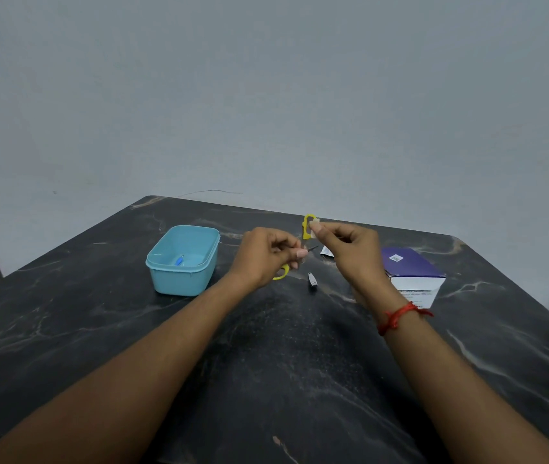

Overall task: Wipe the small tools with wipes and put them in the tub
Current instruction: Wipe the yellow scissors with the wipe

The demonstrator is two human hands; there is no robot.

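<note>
Above the dark marble table, my left hand (266,254) grips a pair of small yellow-handled scissors (307,227), spread open. One handle loop sticks up and the other shows below my fingers. My right hand (350,249) pinches a small white wipe (315,224) against the upper yellow handle loop. A light blue tub (166,279) stands to the left of my hands with a small blue tool (179,260) inside. A small metal nail clipper (312,281) lies on the table below my hands.
A purple and white box (413,279) sits at the right, behind my right wrist. A torn white sachet (326,252) lies between my hands and the box. The table (283,363) ends at a grey wall behind.
</note>
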